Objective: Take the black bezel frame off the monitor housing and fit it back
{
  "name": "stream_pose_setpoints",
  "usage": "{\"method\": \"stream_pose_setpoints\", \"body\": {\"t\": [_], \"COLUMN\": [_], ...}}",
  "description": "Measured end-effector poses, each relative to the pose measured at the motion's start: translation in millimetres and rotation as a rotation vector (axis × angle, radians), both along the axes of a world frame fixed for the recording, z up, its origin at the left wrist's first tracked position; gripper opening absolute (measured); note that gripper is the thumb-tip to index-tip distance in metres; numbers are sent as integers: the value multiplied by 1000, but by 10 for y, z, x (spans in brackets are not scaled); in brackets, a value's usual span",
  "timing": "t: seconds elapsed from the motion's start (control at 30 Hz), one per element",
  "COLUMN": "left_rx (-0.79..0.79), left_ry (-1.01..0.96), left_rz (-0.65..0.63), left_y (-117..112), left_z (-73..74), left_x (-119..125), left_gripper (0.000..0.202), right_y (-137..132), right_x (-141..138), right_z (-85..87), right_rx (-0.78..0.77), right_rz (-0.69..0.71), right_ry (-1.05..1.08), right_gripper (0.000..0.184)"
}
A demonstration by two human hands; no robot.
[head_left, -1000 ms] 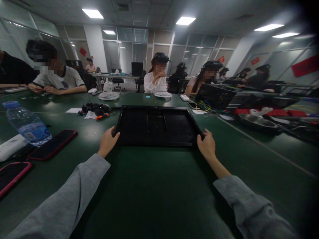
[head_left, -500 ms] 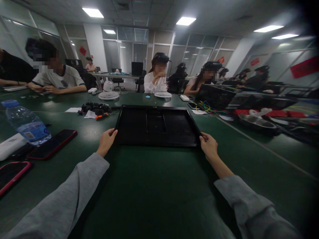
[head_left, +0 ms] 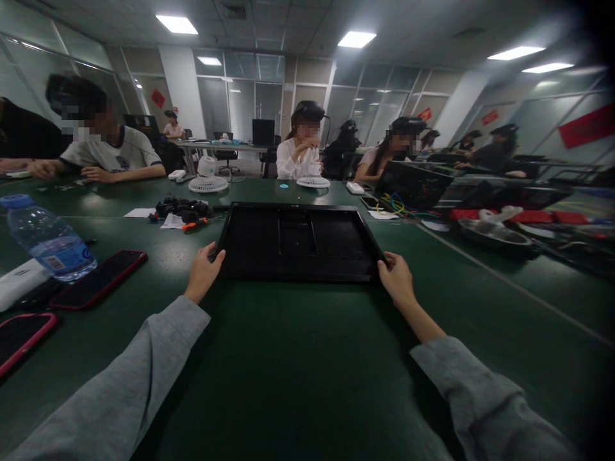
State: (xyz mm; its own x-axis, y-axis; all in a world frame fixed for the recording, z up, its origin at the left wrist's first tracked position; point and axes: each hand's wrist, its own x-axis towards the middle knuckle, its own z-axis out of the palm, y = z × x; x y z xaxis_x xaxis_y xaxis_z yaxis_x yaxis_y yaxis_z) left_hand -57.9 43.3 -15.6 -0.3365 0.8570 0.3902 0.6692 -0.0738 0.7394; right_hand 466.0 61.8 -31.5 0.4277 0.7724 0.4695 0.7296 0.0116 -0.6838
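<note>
A shallow black rectangular tray [head_left: 336, 246] with a raised rim and a recessed panel in its middle is at the centre of the green table. My left hand [head_left: 204, 272] grips its near left corner, thumb toward me and fingers partly hidden behind the rim. At the near right corner, my right hand [head_left: 396, 278] is closed on the rim in the same way. I cannot tell whether the tray rests on the table or is slightly raised.
To the left are a water bottle [head_left: 50, 240], a dark phone [head_left: 98, 280] and a red-edged phone [head_left: 22, 339]. Black gear [head_left: 180, 210] lies beyond my left hand. A metal bowl [head_left: 494, 234] and a laptop [head_left: 413, 184] stand right. Several people sit across the table.
The tray and my right hand have shifted slightly left. My left hand has barely moved. The person at the far left has moved one hand outward to the left.
</note>
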Motion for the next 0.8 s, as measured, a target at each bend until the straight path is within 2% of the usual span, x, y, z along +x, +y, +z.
{"method": "stream_pose_setpoints", "body": {"t": [0.07, 0.17, 0.23, 0.33, 0.43, 0.67, 0.8], "left_rx": [78, 149, 161, 128, 42, 19, 72], "left_ry": [147, 401, 550, 677, 727, 723, 669], "left_rz": [6, -109, -228, -363, -426, -441, -391], "left_y": [-69, -197, -265, -298, -265, -230, -252], "left_z": [73, 172, 206, 199, 154, 122, 141], "left_x": [76, 225, 311, 369, 352, 320, 332], "left_gripper": [54, 51, 52, 53, 49, 50, 64], "right_y": [-53, -172, -246, -300, -292, -279, -285], "right_x": [-87, -305, -471, -655, -706, -667, -672], "right_z": [71, 193, 251, 273, 238, 202, 214], "right_rx": [64, 111, 109, 42, -72, -95, -81], "right_rz": [-31, 14, 119, 348, 497, 468, 466], "right_ry": [-154, -367, -464, -554, -595, -595, -519], "right_gripper": [54, 54, 54, 55, 54, 57, 72]}}
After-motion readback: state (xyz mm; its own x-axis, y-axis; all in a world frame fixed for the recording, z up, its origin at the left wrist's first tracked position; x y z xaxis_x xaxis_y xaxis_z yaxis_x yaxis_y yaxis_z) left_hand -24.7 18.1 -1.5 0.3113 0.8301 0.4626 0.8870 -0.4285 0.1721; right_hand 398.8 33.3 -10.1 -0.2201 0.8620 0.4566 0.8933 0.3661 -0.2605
